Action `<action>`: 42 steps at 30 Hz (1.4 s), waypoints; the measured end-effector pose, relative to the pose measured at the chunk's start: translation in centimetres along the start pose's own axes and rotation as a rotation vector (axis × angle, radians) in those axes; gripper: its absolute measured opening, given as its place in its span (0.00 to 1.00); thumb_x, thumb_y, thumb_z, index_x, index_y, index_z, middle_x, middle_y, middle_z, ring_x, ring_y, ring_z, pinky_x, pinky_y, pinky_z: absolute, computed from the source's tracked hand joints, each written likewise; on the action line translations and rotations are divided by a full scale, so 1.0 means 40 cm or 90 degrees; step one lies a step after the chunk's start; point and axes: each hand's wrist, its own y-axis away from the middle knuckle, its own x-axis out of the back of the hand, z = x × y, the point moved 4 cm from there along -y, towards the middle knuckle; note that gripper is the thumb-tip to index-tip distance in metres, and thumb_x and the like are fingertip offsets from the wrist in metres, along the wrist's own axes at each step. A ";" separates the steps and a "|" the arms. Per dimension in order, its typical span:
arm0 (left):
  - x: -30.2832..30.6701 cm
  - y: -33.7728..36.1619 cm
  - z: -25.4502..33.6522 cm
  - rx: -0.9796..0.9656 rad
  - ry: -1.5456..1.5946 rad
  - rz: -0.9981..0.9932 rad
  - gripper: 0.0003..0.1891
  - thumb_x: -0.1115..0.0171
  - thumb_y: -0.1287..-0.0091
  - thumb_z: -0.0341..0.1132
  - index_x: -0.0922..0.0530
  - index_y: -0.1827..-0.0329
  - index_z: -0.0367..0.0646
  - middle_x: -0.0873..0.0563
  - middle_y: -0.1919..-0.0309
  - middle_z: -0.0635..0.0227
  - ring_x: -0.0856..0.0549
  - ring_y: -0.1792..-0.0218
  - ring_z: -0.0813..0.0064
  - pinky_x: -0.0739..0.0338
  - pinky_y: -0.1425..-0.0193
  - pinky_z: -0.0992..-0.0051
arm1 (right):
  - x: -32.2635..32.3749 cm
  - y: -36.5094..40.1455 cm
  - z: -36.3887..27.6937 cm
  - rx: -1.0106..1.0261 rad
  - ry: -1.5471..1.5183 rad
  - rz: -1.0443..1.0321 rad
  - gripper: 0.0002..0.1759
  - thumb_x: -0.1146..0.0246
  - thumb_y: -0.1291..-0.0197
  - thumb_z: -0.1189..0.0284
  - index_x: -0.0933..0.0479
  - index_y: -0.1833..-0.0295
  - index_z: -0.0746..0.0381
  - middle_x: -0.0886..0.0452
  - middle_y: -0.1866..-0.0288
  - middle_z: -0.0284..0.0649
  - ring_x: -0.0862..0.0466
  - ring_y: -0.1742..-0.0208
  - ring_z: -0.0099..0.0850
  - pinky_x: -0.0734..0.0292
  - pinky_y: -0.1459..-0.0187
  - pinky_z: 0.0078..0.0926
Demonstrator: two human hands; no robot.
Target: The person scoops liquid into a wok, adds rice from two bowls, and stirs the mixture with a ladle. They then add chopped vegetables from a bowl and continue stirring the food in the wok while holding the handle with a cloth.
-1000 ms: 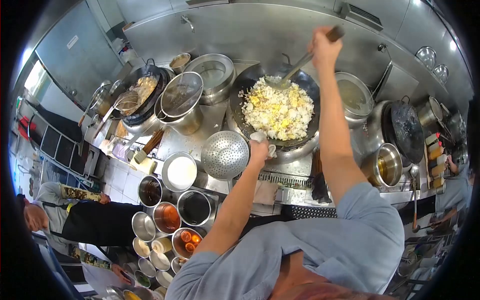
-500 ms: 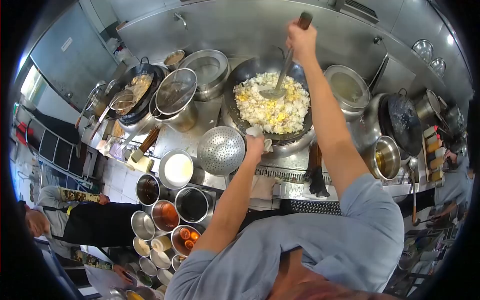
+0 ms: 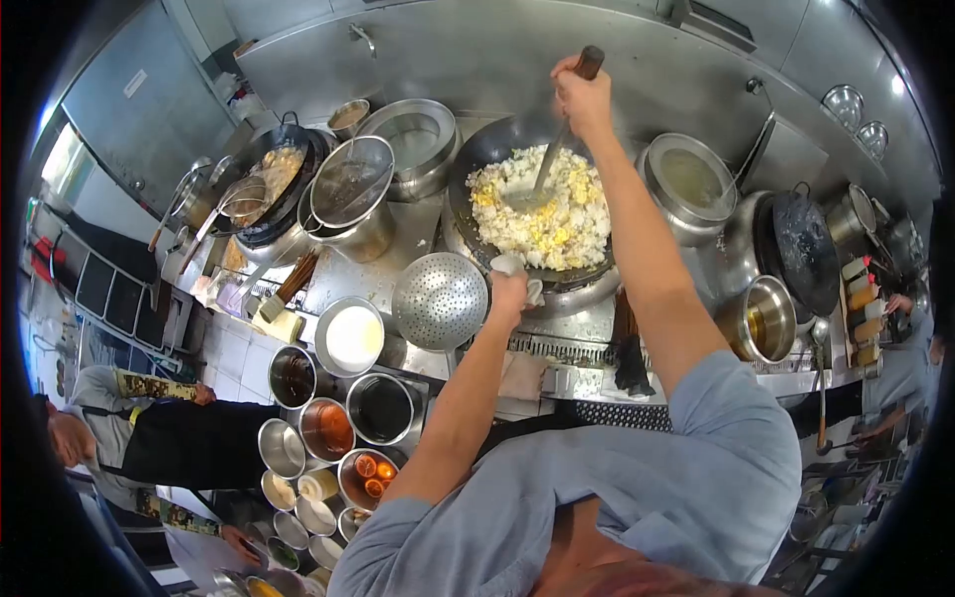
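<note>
My right hand (image 3: 584, 98) is wrapped round the wooden end of a long-handled ladle (image 3: 548, 164), its bowl pressed into fried rice with egg (image 3: 557, 224). The rice lies in a large black wok (image 3: 479, 164) on the stove. At the wok's near edge, my left hand (image 3: 510, 291) is closed on a white folded cloth (image 3: 508, 264); the wok's grip under it is hidden. Just left of that hand sits a round perforated strainer (image 3: 440, 301).
Lidded pots (image 3: 403, 139) and a second wok (image 3: 284, 174) stand to the left. On the right are a strainer-topped pot (image 3: 688, 179), an oil pot (image 3: 766, 313) and another wok (image 3: 804, 249). Seasoning containers (image 3: 328, 428) fill the lower left, beside a person in a black apron (image 3: 194, 446).
My right hand has come slightly lower and left, and the ladle's bowl has moved left and down through the rice. The left hand has barely moved.
</note>
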 end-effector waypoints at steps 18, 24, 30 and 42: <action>0.009 0.030 -0.019 0.039 0.085 0.121 0.29 0.40 0.42 0.30 0.48 0.44 0.32 0.26 0.60 0.51 0.19 0.70 0.65 0.19 0.77 0.63 | 0.064 0.094 -0.086 -0.017 0.013 0.023 0.02 0.43 0.50 0.82 0.26 0.69 0.65 0.28 0.79 0.35 0.30 0.84 0.22 0.39 0.82 0.21; 0.016 -0.003 -0.047 0.018 0.098 0.110 0.28 0.39 0.41 0.32 0.47 0.46 0.33 0.24 0.60 0.52 0.18 0.71 0.65 0.23 0.80 0.66 | 0.027 0.225 0.007 0.103 0.132 -0.067 0.02 0.40 0.53 0.80 0.22 0.74 0.63 0.23 0.76 0.34 0.27 0.79 0.19 0.34 0.76 0.20; 0.019 0.018 -0.019 0.013 0.107 0.084 0.17 0.39 0.41 0.34 0.34 0.56 0.33 0.20 0.69 0.57 0.18 0.78 0.66 0.24 0.82 0.68 | 0.049 0.178 -0.213 0.031 0.192 0.038 0.02 0.39 0.50 0.77 0.22 0.71 0.63 0.26 0.81 0.29 0.29 0.81 0.18 0.38 0.79 0.20; 0.020 -0.002 -0.042 0.037 0.065 0.040 0.19 0.41 0.41 0.33 0.32 0.50 0.31 0.20 0.63 0.55 0.17 0.73 0.66 0.25 0.81 0.69 | 0.223 0.165 -0.089 0.070 0.076 0.123 0.01 0.42 0.50 0.81 0.26 0.69 0.66 0.30 0.83 0.34 0.32 0.86 0.22 0.39 0.83 0.25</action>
